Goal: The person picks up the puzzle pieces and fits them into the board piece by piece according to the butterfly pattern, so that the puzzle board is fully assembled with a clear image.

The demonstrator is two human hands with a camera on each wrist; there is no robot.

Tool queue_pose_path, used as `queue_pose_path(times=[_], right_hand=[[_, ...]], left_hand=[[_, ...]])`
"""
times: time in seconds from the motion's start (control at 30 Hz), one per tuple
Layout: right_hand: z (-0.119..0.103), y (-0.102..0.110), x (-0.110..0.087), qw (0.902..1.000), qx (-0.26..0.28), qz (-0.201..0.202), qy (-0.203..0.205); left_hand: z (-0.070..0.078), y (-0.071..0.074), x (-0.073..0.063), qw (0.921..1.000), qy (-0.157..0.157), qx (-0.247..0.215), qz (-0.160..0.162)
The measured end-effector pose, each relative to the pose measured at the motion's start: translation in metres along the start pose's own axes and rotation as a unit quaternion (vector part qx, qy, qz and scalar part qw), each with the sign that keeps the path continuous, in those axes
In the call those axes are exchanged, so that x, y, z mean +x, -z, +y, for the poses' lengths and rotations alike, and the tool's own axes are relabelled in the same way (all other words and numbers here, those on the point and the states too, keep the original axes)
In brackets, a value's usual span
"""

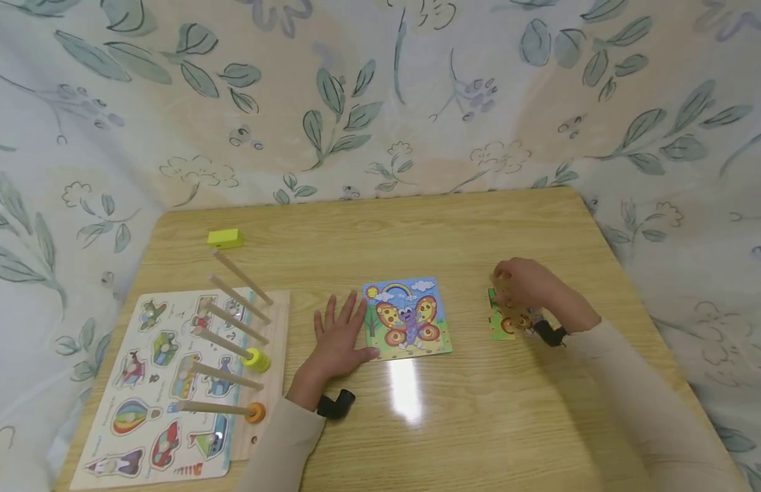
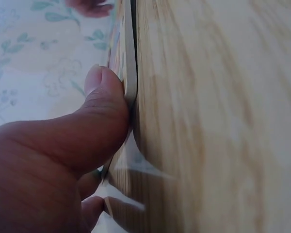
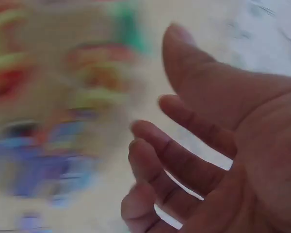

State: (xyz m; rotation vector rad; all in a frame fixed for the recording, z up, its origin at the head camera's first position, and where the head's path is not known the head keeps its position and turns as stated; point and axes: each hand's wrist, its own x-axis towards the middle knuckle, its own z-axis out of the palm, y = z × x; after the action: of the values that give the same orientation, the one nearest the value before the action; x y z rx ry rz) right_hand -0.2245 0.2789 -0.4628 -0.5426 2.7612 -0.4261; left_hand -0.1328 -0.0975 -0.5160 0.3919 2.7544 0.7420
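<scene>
Right sleeve (image 1: pixel 651 410) nearest my head camera. Right hand (image 1: pixel 530 283) loosely bent, gripping nothing I can see, by loose puzzle pieces (image 1: pixel 500 332), table (image 1: pixel 478 424) right. Left hand (image 1: pixel 337 345) spread, thumb touching butterfly puzzle (image 1: pixel 409 321), mid-table. I see captions on the vehicle board (image 1: pixel 160 387), too small to read.

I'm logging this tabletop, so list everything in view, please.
Table: 1, brown, centre
Floral covering: count unclear, pale, around table
Vehicle board: 1, white, multicoloured, left
Rod stand: 1, pale wood, six rods, left
Rings: count unclear, yellow and orange, on rods
Block: 1, yellow, far left
Butterfly puzzle: 1, multicoloured, middle
Puzzle pieces: count unclear, multicoloured, right
Wrist devices: 2, black, by sleeves
Sleeves: 2, cream, foreground
Left hand: 1, touching butterfly puzzle
Right hand: 1, at puzzle pieces
</scene>
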Motion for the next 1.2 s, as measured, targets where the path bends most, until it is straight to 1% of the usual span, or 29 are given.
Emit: queue_pose_path(times=[0.07, 0.1, 0.2, 0.3, 0.43, 0.5, 0.6, 0.63, 0.7, 0.77, 0.87, 0.93, 1.1, 1.2], right_hand=[[0.007, -0.006, -0.003, 0.9998, -0.012, -0.015, -0.001], [0.009, -0.010, -0.003, 0.9998, -0.010, -0.015, -0.004], [0.011, -0.017, 0.000, 0.9998, -0.017, 0.011, -0.003], [0.009, -0.018, 0.005, 0.9991, -0.027, 0.030, 0.006], [-0.003, -0.015, 0.014, 0.9981, -0.016, 0.054, 0.026], [-0.017, -0.015, 0.020, 0.9970, 0.011, 0.067, 0.038], [-0.050, -0.019, 0.033, 0.9917, 0.091, 0.059, 0.069], [-0.062, -0.022, 0.037, 0.9888, 0.116, 0.049, 0.079], [-0.088, -0.030, 0.045, 0.9800, 0.167, 0.013, 0.107], [-0.112, -0.039, 0.051, 0.9741, 0.186, -0.022, 0.127], [-0.138, -0.053, 0.060, 0.9733, 0.166, -0.053, 0.149], [-0.149, -0.061, 0.066, 0.9781, 0.133, -0.057, 0.149], [-0.166, -0.065, 0.072, 0.9896, 0.066, -0.035, 0.122], [-0.170, -0.065, 0.074, 0.9916, 0.052, -0.019, 0.117]], left_hand=[[-0.002, 0.001, -0.001, 1.0000, 0.004, 0.003, 0.001], [-0.002, 0.001, -0.001, 1.0000, 0.006, 0.004, 0.002], [-0.003, 0.002, -0.001, 0.9999, 0.010, 0.014, 0.001], [-0.004, 0.002, 0.000, 0.9998, 0.012, 0.014, 0.000], [-0.005, 0.000, 0.001, 0.9998, 0.012, 0.013, -0.003], [-0.005, -0.001, 0.001, 0.9998, 0.010, 0.015, -0.004], [-0.005, -0.001, 0.001, 0.9999, 0.005, 0.012, -0.001], [-0.005, -0.001, 0.001, 0.9999, 0.004, 0.010, 0.000], [-0.005, -0.001, 0.001, 1.0000, 0.001, 0.005, 0.003], [-0.005, -0.001, 0.002, 1.0000, 0.002, 0.004, 0.001], [-0.004, -0.003, 0.003, 1.0000, 0.000, 0.008, -0.003], [-0.004, -0.003, 0.004, 0.9999, -0.002, 0.011, -0.005], [-0.003, -0.001, 0.002, 0.9999, -0.004, 0.012, 0.001], [-0.003, -0.001, 0.001, 1.0000, -0.004, 0.008, 0.003]])
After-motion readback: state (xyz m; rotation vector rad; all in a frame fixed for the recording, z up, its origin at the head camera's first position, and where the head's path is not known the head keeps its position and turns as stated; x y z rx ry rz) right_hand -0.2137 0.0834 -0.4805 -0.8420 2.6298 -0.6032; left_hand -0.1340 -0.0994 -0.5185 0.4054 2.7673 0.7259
